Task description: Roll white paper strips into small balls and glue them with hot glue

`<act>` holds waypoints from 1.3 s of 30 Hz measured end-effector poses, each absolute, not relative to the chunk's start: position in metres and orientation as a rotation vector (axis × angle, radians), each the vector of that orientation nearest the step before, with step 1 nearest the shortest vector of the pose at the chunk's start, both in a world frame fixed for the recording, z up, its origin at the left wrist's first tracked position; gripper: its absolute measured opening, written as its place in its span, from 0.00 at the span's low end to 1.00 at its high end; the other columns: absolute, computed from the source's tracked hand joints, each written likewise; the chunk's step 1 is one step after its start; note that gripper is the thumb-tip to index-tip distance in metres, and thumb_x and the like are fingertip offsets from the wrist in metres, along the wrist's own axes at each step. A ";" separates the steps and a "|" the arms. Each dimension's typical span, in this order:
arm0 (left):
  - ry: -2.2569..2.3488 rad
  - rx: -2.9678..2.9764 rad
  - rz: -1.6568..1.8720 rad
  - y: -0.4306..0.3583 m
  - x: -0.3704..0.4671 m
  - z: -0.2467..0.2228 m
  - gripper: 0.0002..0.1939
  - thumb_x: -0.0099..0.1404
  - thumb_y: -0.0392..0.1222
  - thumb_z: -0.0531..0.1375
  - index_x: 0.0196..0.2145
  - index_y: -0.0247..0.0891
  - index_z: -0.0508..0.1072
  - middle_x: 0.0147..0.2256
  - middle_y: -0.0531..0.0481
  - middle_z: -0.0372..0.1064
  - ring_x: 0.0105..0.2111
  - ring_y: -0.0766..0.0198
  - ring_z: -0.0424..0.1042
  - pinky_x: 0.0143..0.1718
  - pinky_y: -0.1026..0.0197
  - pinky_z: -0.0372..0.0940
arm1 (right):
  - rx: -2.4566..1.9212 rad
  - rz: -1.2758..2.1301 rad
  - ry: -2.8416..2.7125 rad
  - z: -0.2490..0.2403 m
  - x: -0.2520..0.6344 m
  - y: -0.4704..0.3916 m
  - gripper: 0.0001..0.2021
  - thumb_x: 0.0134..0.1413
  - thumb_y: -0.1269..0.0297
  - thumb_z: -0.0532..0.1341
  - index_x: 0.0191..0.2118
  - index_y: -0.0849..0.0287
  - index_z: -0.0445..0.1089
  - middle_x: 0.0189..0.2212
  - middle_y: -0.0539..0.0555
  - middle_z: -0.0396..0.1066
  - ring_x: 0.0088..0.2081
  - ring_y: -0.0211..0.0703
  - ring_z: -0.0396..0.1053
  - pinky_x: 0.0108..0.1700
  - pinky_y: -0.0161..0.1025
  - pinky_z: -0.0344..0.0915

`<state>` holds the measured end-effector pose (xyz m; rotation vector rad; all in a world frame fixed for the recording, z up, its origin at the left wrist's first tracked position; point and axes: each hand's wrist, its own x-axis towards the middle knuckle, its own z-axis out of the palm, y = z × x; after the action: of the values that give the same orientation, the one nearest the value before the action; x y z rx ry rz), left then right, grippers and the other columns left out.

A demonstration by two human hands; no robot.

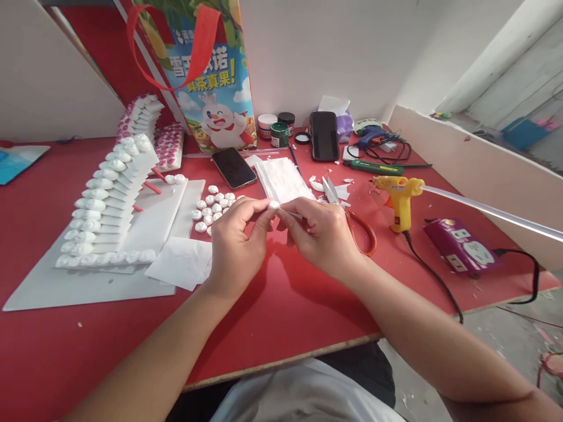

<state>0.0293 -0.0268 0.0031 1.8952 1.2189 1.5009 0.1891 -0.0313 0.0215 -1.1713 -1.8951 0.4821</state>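
Between my two hands, above the middle of the red table, is a small white paper rosette (274,205). My left hand (241,237) pinches it from the left with thumb and forefinger. From the right, my right hand (317,231) closes on it too, its fingers curled in. Just behind my left hand lies a cluster of similar white rosettes (201,204), partly hidden by it. A stack of white paper sheets (284,179) lies beyond my hands. Scissors with orange handles (367,237) rest beside my right hand.
At left stands a curved stepped model (114,202) edged with white rosettes, on a white board (88,293). A yellow glue gun (401,199) and purple power socket (460,246) sit at right. Behind are two phones (234,167), paint jars (279,135) and a printed bag (220,88).
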 end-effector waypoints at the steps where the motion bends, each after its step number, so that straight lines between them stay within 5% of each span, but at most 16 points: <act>1: 1.210 1.983 1.556 -0.027 0.030 0.002 0.05 0.70 0.37 0.62 0.40 0.36 0.79 0.31 0.51 0.73 0.30 0.66 0.73 0.37 0.63 0.68 | -1.170 0.509 -1.892 0.022 0.189 -0.031 0.11 0.68 0.64 0.58 0.33 0.58 0.70 0.24 0.50 0.74 0.24 0.35 0.68 0.31 0.32 0.60; 8: 1.169 2.153 1.537 -0.029 0.029 0.001 0.12 0.73 0.37 0.57 0.47 0.41 0.80 0.37 0.47 0.77 0.36 0.63 0.75 0.41 0.60 0.69 | -1.206 0.634 -1.847 0.026 0.191 -0.033 0.10 0.67 0.63 0.59 0.33 0.59 0.71 0.23 0.49 0.73 0.25 0.36 0.69 0.32 0.33 0.62; 15: 1.052 1.574 1.278 -0.019 0.016 0.009 0.09 0.64 0.45 0.68 0.40 0.41 0.84 0.36 0.49 0.80 0.38 0.60 0.77 0.45 0.57 0.73 | -1.159 0.656 -1.878 0.028 0.197 -0.031 0.09 0.66 0.62 0.60 0.36 0.59 0.73 0.26 0.51 0.75 0.27 0.37 0.70 0.33 0.35 0.63; 23: 0.982 1.528 1.177 -0.019 0.014 0.013 0.11 0.66 0.45 0.66 0.44 0.41 0.84 0.34 0.50 0.79 0.37 0.61 0.75 0.44 0.59 0.72 | -1.137 0.552 -1.962 0.023 0.197 -0.028 0.09 0.67 0.62 0.58 0.35 0.58 0.72 0.27 0.51 0.76 0.26 0.37 0.69 0.33 0.35 0.62; 32: 0.988 1.382 1.219 -0.018 0.016 0.007 0.11 0.63 0.45 0.69 0.43 0.43 0.84 0.34 0.51 0.78 0.35 0.61 0.74 0.42 0.59 0.71 | -1.134 1.287 -1.524 0.042 0.194 -0.026 0.21 0.55 0.47 0.68 0.26 0.61 0.71 0.18 0.49 0.71 0.15 0.33 0.64 0.18 0.33 0.58; 39: 1.202 1.861 1.415 -0.029 0.026 0.011 0.11 0.69 0.42 0.62 0.45 0.43 0.83 0.35 0.49 0.77 0.37 0.61 0.74 0.43 0.60 0.69 | -1.131 1.182 -1.446 0.034 0.187 -0.030 0.20 0.55 0.46 0.68 0.29 0.61 0.71 0.22 0.50 0.74 0.17 0.33 0.66 0.22 0.33 0.64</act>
<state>0.0257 -0.0293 0.0112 1.8612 1.2021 1.4154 0.1869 -0.0295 0.0341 -1.1309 -1.4461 1.1824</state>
